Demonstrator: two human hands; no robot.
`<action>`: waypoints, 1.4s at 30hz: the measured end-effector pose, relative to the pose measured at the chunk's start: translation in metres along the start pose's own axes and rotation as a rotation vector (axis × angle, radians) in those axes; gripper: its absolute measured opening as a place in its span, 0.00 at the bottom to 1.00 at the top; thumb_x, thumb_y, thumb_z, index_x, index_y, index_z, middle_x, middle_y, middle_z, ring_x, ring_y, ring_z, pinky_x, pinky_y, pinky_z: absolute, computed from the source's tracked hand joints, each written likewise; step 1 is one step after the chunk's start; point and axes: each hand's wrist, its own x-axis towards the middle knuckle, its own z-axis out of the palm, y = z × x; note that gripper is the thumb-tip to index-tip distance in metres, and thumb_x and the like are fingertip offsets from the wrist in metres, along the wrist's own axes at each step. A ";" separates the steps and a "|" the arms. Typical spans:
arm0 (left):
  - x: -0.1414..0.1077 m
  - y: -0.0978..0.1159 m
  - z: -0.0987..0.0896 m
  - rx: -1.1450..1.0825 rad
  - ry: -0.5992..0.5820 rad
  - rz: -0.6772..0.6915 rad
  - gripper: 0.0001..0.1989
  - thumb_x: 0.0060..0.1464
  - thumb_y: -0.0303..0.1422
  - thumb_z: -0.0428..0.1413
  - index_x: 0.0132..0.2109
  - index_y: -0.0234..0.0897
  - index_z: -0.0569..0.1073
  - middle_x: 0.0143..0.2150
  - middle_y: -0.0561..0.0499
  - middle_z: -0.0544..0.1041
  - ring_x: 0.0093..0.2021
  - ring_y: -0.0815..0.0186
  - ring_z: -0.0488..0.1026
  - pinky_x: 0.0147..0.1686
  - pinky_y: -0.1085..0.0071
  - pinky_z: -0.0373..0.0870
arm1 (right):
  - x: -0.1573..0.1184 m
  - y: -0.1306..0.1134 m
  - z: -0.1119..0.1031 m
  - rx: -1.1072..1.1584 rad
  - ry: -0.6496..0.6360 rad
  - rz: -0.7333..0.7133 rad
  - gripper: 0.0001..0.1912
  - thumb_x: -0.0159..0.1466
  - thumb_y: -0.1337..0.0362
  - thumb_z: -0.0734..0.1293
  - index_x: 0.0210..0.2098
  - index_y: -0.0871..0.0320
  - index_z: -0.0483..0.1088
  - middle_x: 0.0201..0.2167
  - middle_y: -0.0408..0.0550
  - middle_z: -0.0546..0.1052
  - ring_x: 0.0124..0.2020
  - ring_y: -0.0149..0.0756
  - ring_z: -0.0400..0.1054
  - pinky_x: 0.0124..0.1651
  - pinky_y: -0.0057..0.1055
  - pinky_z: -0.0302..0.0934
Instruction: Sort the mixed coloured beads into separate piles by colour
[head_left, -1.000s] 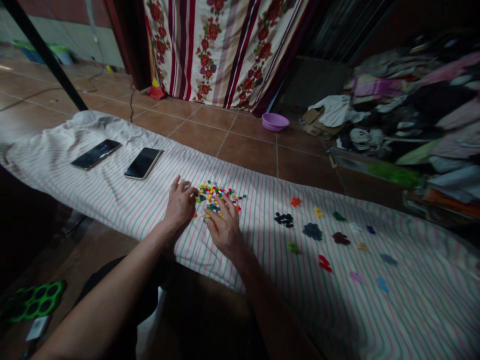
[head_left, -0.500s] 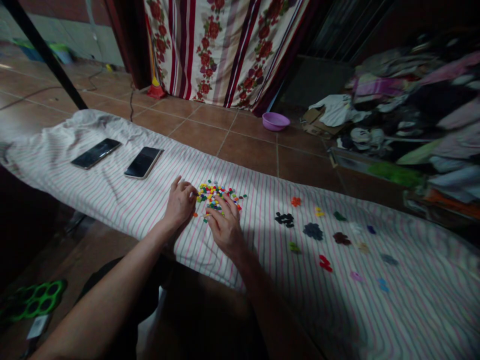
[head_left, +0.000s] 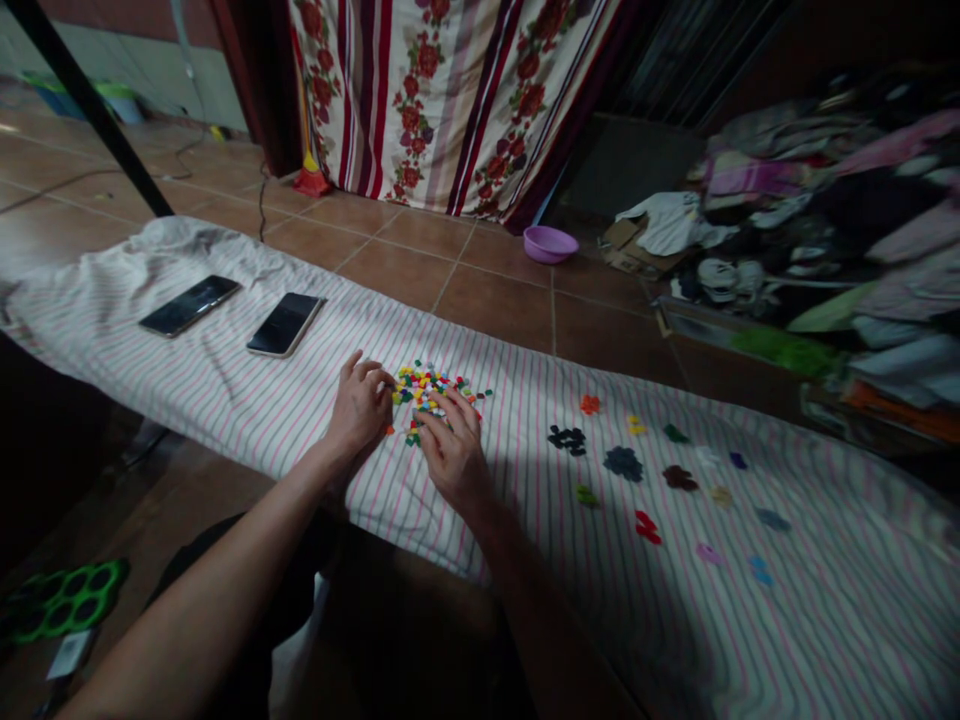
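- Two phones, a left phone (head_left: 190, 306) and a right phone (head_left: 286, 324), lie flat and apart on a striped cloth (head_left: 225, 400) that runs from the upper left of the frame down to the lower right.
- Behind it, brown floor tiles (head_left: 502, 300) meet a flowered curtain (head_left: 435, 100) at top centre; a purple basin (head_left: 550, 245) sits on the floor near the curtain's lower right corner.
- Heaped clothes (head_left: 825, 200) fill the upper right, a dark bar (head_left: 97, 110) slants through the upper left, and a green frame with round holes (head_left: 67, 600) shows at lower left.
- At the centre of the frame lies a mixed pile of small coloured pieces (head_left: 424, 380), between and just beyond the hands.
- Right of centre, separate colour groups rest on the cloth, among them black pieces (head_left: 567, 440), dark grey pieces (head_left: 623, 463), orange pieces (head_left: 590, 404), brown pieces (head_left: 680, 478) and red pieces (head_left: 648, 527).
- Left hand (head_left: 361, 400): fingers bent, tips at the pile's left edge; whether they grip a piece cannot be told.
- Right hand (head_left: 454, 445): open, palm down, fingers spread over the pile's lower right part, forearm rising from the bottom of the frame.
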 end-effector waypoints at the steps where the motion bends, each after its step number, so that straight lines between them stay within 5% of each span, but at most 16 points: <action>1: 0.000 0.001 0.000 -0.011 0.006 -0.015 0.09 0.55 0.28 0.50 0.37 0.39 0.75 0.45 0.45 0.74 0.59 0.54 0.62 0.64 0.46 0.59 | 0.001 0.000 -0.001 0.008 0.003 0.003 0.16 0.68 0.65 0.59 0.48 0.56 0.76 0.57 0.54 0.72 0.64 0.47 0.56 0.63 0.51 0.57; 14: -0.003 0.022 -0.007 -0.211 0.009 0.056 0.07 0.59 0.32 0.50 0.39 0.39 0.73 0.46 0.47 0.75 0.60 0.58 0.62 0.62 0.50 0.63 | 0.008 0.003 -0.002 0.086 0.048 0.072 0.17 0.69 0.65 0.58 0.52 0.56 0.74 0.47 0.52 0.78 0.54 0.42 0.67 0.60 0.45 0.63; 19: -0.005 0.034 -0.005 -0.234 -0.075 0.042 0.08 0.59 0.32 0.50 0.37 0.39 0.75 0.47 0.47 0.75 0.62 0.56 0.60 0.62 0.48 0.63 | 0.008 0.000 0.001 0.119 0.029 0.158 0.16 0.68 0.64 0.61 0.53 0.54 0.72 0.46 0.51 0.77 0.48 0.38 0.72 0.52 0.35 0.68; 33: -0.008 0.038 -0.007 -0.332 -0.165 0.122 0.12 0.61 0.37 0.49 0.37 0.40 0.77 0.48 0.48 0.77 0.62 0.58 0.62 0.62 0.51 0.64 | 0.010 -0.006 -0.008 0.179 0.007 0.268 0.08 0.68 0.63 0.62 0.42 0.54 0.73 0.39 0.47 0.76 0.38 0.33 0.72 0.42 0.27 0.68; 42: -0.004 0.044 -0.013 -0.269 -0.081 0.132 0.13 0.59 0.37 0.49 0.37 0.41 0.76 0.47 0.47 0.77 0.61 0.56 0.65 0.60 0.50 0.66 | 0.006 0.006 -0.026 0.131 0.082 0.214 0.08 0.66 0.66 0.61 0.40 0.57 0.71 0.36 0.47 0.76 0.37 0.33 0.71 0.43 0.29 0.67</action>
